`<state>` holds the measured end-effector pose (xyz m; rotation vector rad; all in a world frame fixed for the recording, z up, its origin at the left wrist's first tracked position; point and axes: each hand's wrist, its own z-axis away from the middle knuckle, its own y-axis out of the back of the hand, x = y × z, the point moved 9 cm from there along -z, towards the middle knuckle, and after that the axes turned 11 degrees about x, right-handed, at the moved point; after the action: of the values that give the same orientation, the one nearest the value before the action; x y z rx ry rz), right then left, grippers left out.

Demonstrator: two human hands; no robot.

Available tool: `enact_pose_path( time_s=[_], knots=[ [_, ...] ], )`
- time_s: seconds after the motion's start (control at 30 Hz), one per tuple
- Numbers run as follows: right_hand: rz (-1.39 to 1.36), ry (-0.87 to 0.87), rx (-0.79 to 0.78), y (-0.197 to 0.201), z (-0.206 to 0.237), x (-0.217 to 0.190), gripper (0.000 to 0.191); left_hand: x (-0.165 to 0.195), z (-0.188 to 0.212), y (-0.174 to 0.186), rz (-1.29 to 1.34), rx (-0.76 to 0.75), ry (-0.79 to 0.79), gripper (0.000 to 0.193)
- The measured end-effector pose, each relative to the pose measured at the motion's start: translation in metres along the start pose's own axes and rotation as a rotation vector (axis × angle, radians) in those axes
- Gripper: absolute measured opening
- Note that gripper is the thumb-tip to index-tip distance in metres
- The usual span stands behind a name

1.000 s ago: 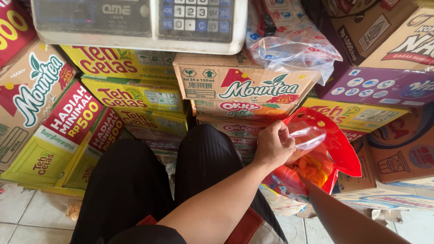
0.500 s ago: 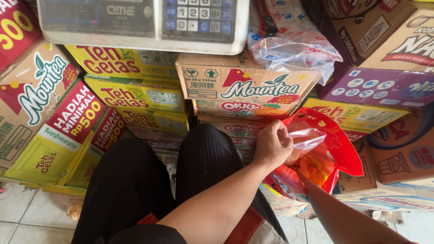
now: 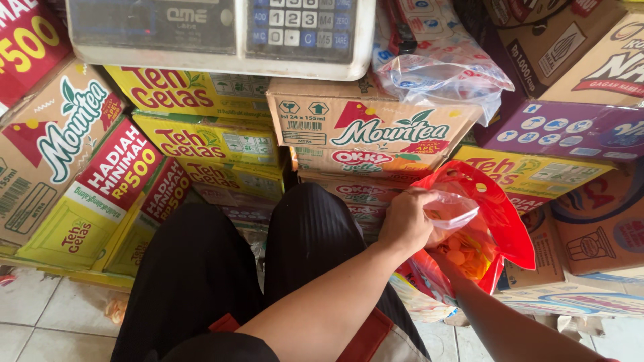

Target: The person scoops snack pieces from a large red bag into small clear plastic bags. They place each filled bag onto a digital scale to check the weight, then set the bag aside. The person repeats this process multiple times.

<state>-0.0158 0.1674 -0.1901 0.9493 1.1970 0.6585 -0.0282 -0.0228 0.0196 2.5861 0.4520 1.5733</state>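
1. Stacked cartons fill the whole background, rising off a pale tiled floor (image 3: 40, 315) at lower left.
2. At top sits a white scale (image 3: 221, 30) with a dark display and a keypad, resting on the cartons.
3. Below it I see yellow cartons (image 3: 201, 144) with red lettering, laid flat in a pile; more of the same lean tilted at left.
4. A brown carton (image 3: 365, 124) with green script and a red patch sits at centre, just under the scale's right end. Another like it (image 3: 50, 144) leans at far left.
5. A purple carton (image 3: 570, 127) with small round pictures stands at right, brown ones above and below it.
6. A clear plastic bag (image 3: 443, 77) of packets lies on the brown centre carton, beside the scale.
7. My left hand (image 3: 406, 221) is curled shut, pinching the rim of a small clear bag (image 3: 453, 208) at the mouth of a red bag (image 3: 500, 221).
8. The red bag stands open against the cartons at right of my knees, with round orange snacks (image 3: 463, 255) inside.
9. My right hand (image 3: 443, 260) reaches up into the red bag from below; only a little of it shows, and I cannot tell whether it is open or closed.
10. My legs in black trousers (image 3: 221, 268) take up the lower middle, knees touching the carton stack.
11. The left forearm crosses over the right thigh and hides part of the red bag's lower edge.
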Motion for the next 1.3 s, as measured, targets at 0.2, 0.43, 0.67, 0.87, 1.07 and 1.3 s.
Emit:
enact_pose_path(
  time_s=[0.2, 0.43, 0.67, 0.87, 1.07, 1.3],
  knots=[
    [0.023, 0.086, -0.170, -0.016, 0.004, -0.011, 0.029, 0.002, -0.002, -0.001, 0.009, -0.029, 0.001, 0.041],
    [0.036, 0.120, -0.247, -0.025, 0.006, -0.014, 0.030, 0.003, -0.003, 0.005, 0.028, -0.028, -0.002, 0.051],
    [0.023, 0.133, -0.322, -0.031, -0.001, -0.006, 0.030, -0.004, -0.005, 0.001, 0.015, -0.021, -0.001, 0.049],
    [0.057, 0.124, -0.230, -0.024, -0.015, 0.001, 0.030, -0.005, -0.011, 0.000, 0.032, 0.008, 0.000, 0.046],
    [0.124, 0.171, -0.276, -0.039, -0.023, -0.001, 0.031, -0.008, -0.019, -0.007, 0.032, -0.003, 0.030, 0.045],
    [0.162, 0.168, -0.276, -0.034, -0.031, 0.001, 0.031, -0.013, -0.026, -0.003, 0.048, 0.001, 0.041, 0.045]
  ],
)
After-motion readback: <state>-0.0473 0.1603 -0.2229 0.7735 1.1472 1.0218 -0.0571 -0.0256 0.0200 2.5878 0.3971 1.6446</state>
